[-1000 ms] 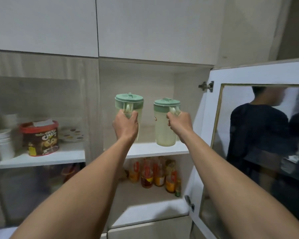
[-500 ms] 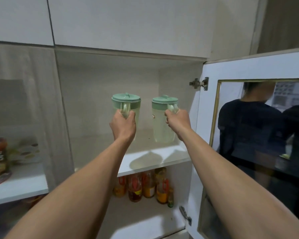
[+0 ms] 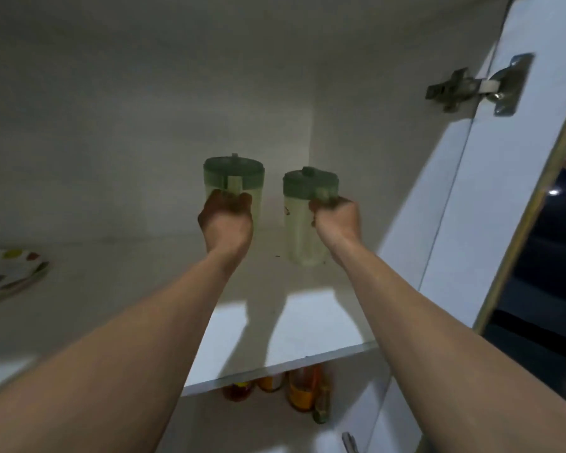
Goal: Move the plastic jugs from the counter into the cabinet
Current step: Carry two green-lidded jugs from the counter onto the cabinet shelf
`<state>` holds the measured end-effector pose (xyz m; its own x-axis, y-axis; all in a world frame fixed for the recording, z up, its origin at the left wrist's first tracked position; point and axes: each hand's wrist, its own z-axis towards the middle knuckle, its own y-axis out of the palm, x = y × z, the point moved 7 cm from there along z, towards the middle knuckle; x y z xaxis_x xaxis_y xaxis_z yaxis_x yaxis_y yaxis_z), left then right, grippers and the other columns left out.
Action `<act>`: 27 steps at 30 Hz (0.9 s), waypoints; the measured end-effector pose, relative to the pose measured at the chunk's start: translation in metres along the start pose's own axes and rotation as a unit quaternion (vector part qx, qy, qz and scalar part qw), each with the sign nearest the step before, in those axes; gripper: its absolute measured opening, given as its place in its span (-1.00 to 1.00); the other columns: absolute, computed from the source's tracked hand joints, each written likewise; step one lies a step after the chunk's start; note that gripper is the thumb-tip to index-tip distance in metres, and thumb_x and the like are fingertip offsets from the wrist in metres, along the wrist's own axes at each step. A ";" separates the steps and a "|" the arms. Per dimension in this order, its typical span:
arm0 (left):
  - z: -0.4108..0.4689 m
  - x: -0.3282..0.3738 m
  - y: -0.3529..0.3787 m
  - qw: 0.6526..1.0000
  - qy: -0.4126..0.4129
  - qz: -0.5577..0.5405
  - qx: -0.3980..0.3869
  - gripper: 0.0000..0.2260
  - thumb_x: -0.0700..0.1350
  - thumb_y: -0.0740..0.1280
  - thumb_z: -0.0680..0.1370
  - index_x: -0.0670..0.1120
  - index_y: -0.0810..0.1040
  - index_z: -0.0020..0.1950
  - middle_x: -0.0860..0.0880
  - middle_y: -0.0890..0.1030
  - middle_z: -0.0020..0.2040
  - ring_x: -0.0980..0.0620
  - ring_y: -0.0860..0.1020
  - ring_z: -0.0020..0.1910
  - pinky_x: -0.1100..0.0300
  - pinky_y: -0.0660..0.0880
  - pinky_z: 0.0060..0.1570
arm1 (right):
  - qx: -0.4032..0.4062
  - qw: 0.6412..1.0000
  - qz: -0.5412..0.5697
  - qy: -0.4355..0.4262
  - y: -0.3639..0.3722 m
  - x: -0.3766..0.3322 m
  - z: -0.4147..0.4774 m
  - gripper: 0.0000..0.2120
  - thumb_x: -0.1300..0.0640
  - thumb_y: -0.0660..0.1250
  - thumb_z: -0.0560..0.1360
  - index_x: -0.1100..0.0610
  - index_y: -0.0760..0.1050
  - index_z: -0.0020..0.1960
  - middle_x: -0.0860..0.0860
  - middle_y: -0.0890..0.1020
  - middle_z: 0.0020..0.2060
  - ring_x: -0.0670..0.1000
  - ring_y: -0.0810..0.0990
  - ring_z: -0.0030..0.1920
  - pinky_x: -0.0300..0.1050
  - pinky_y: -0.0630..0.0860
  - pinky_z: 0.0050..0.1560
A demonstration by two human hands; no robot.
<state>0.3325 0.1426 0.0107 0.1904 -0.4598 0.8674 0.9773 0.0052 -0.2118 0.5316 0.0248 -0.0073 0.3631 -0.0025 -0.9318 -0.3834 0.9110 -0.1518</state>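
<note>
In the head view, both arms reach deep into the open cabinet, where the left hand (image 3: 226, 220) is wrapped around the handle of the left jug (image 3: 233, 186) and the right hand (image 3: 337, 220) is wrapped around the handle of the right jug (image 3: 303, 217). Both green-lidded jugs stand upright side by side, apart, over the back of the white shelf (image 3: 294, 328); whether they touch it I cannot tell. A spotted plate (image 3: 7, 276) lies at far left, bottles (image 3: 301, 392) stand below the shelf, and the hinged door (image 3: 490, 178) hangs open at right.

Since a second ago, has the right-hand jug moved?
Yes. The right jug has gone deeper into the cabinet: earlier it hung over the shelf's front edge, now it sits well behind it, near the back wall.
</note>
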 end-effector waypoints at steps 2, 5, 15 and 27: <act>0.019 -0.018 0.026 1.000 -0.006 0.018 0.006 -0.74 -0.03 0.25 0.58 -0.20 0.58 0.07 -0.19 0.65 0.04 -0.20 0.59 0.02 0.17 0.37 -0.13 | -0.005 1.000 -0.005 0.010 0.016 0.021 0.028 -0.85 0.04 0.36 0.48 0.05 0.59 -0.24 0.09 0.69 -0.23 0.13 0.64 -0.21 0.05 0.59 -0.13; 0.042 -0.042 0.065 1.000 0.007 -0.007 0.010 -0.75 -0.06 0.28 0.57 -0.24 0.57 0.05 -0.20 0.65 0.01 -0.20 0.59 0.01 0.17 0.36 -0.13 | -0.010 1.000 0.000 0.010 0.038 0.048 0.065 -0.83 0.00 0.37 0.42 0.06 0.59 -0.27 0.11 0.69 -0.24 0.17 0.66 -0.20 0.14 0.62 -0.09; 0.097 -0.108 0.152 0.999 -0.037 -0.029 -0.008 -0.80 -0.07 0.31 0.58 -0.21 0.54 0.04 -0.02 0.54 -0.14 0.00 0.49 -0.14 0.20 0.38 -0.10 | -0.028 0.999 0.027 0.026 0.105 0.112 0.147 -0.88 0.04 0.38 0.44 0.07 0.58 -0.21 0.03 0.62 -0.32 0.05 0.58 -0.30 -0.07 0.47 -0.27; 0.122 -0.123 0.198 0.998 -0.054 -0.028 -0.023 -0.87 -0.10 0.31 0.57 -0.15 0.45 -0.05 -0.03 0.52 -0.16 0.00 0.48 -0.18 0.32 0.30 -0.35 | -0.054 0.997 0.033 0.040 0.127 0.132 0.181 -0.85 0.12 0.37 0.50 0.09 0.50 -0.24 0.07 0.60 -0.29 0.05 0.56 -0.27 -0.11 0.47 -0.25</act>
<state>0.5137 0.3087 -0.0829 0.1467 -0.3603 0.9212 0.9819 -0.0594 -0.1796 0.6849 0.2144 -0.0902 0.2661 0.0189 -0.9638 -0.4949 0.8607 -0.1198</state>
